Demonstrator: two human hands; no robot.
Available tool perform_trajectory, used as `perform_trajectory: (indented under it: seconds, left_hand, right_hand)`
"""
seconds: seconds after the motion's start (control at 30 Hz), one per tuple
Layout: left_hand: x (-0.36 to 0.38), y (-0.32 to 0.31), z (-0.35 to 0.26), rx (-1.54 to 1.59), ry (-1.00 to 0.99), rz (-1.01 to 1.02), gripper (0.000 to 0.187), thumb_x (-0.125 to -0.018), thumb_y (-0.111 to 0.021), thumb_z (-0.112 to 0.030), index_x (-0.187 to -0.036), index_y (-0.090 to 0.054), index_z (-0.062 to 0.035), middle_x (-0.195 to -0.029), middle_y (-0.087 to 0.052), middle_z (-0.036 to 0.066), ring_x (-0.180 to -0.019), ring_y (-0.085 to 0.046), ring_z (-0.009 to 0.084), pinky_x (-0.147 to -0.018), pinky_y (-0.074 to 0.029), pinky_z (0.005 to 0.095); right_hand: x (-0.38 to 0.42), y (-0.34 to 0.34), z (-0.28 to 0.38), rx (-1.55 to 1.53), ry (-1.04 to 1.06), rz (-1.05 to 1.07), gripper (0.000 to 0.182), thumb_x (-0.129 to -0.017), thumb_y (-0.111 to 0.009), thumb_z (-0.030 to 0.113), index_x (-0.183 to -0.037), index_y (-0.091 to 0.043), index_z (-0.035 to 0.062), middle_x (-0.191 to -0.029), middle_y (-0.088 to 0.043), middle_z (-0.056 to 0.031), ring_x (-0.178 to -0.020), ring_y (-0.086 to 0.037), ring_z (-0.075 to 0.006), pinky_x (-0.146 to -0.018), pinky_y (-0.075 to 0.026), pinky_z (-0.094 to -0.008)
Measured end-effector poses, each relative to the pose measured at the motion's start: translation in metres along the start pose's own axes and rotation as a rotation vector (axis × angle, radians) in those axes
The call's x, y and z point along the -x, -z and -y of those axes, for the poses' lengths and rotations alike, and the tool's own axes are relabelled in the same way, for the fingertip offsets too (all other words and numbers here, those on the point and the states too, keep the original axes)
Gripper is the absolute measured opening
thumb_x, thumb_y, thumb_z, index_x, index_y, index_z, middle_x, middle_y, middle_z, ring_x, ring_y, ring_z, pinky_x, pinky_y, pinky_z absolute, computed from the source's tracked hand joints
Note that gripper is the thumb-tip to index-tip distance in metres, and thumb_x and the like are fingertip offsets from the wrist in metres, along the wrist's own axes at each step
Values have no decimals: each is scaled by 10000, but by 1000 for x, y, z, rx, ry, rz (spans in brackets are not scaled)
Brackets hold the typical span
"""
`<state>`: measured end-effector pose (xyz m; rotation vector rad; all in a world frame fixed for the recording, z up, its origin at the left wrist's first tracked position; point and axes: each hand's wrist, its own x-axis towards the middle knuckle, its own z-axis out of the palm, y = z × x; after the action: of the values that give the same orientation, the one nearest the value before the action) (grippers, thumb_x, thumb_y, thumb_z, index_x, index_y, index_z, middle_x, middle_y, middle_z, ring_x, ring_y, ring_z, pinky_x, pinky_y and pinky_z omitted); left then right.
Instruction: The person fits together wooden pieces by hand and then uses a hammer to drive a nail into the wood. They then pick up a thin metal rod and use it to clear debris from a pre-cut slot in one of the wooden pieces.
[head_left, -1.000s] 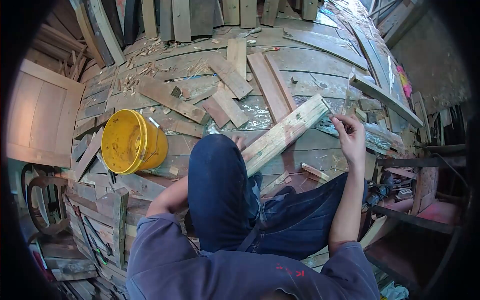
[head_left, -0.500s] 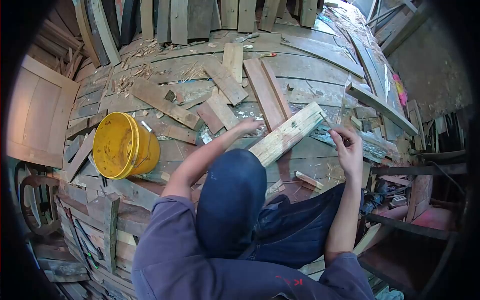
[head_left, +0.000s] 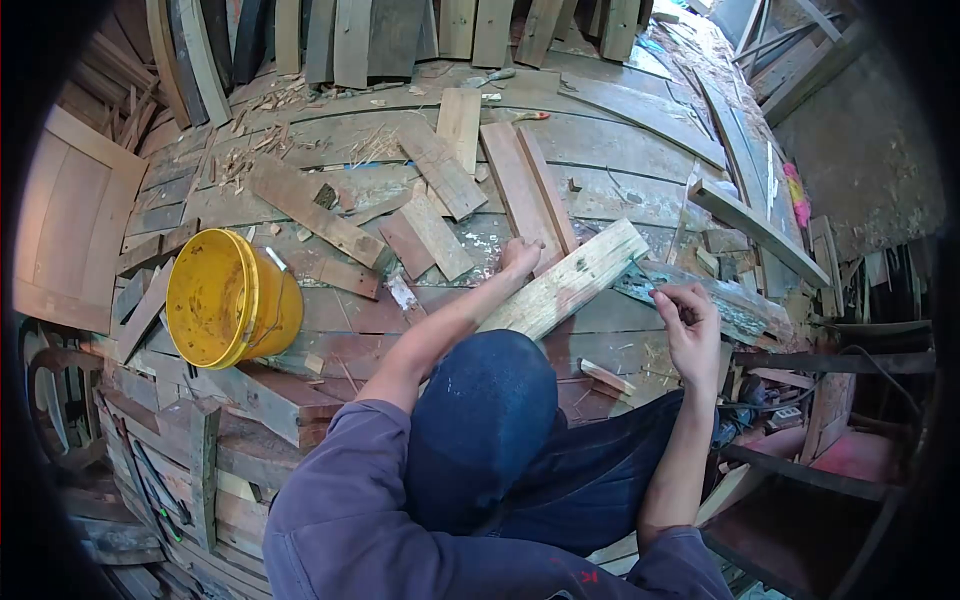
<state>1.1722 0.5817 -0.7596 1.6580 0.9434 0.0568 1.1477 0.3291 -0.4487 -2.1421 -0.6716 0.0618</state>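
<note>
A short pale wooden board (head_left: 570, 280) lies slantwise in front of me, its far end pointing up and right. My left hand (head_left: 521, 258) is at its left edge, beside a brown plank (head_left: 514, 185). The fingers are curled, and what they hold, if anything, is hidden. My right hand (head_left: 692, 325) is raised just right of the board's far end, apart from it. Its thumb and fingertips are pinched together; anything between them is too small to make out. A dark blue rounded shape (head_left: 485, 430), likely my raised knee, covers the board's near end.
A yellow bucket (head_left: 240, 300) stands at the left. Several wood offcuts (head_left: 440, 170) and shavings litter the plank floor. A paint-marked board (head_left: 735, 300) and a long timber (head_left: 757, 232) lie at the right. Upright boards (head_left: 390, 40) line the back.
My left hand has moved toward the pale board, and its fingers have curled in. My right hand has drawn slightly down from the board's end. The view has shifted a little.
</note>
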Motion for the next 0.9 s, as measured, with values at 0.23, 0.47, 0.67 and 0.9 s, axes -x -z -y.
perform_trajectory:
  seconds: [0.23,0.47,0.67,0.9]
  left_hand:
    - [4,-17,-9,160,168,-77,562,-741,-746,-392,-1022,-655,85,-1095,-639,285,-1018,-630,362,-902,-492,423]
    - [1,-4,-15,66,185,-61,589,-729,-759,-385,-1032,-640,106,-1143,-608,299,-1071,-603,380,-933,-482,429]
    - [0,-2,-7,-40,122,-114,607,-726,-763,-381,-1045,-630,117,-1161,-594,304,-1084,-593,389,-938,-480,439]
    - [1,-7,-13,-151,47,-175,628,-723,-768,-377,-1061,-618,131,-1182,-577,310,-1100,-582,400,-945,-478,450]
  right_hand:
    - [-2,-5,6,21,0,10,120,-845,-716,103,-911,-721,4,-728,-580,-61,-604,-503,-119,-570,-408,-268]
    - [-2,-3,3,34,-26,5,118,-848,-706,95,-921,-725,4,-734,-585,-63,-604,-511,-117,-570,-416,-268]
    - [-3,-5,10,66,5,12,124,-840,-711,93,-923,-723,2,-740,-588,-70,-608,-522,-126,-576,-426,-272]
    - [-3,-2,5,39,10,-5,118,-841,-705,82,-926,-723,2,-749,-596,-77,-621,-545,-134,-589,-442,-273]
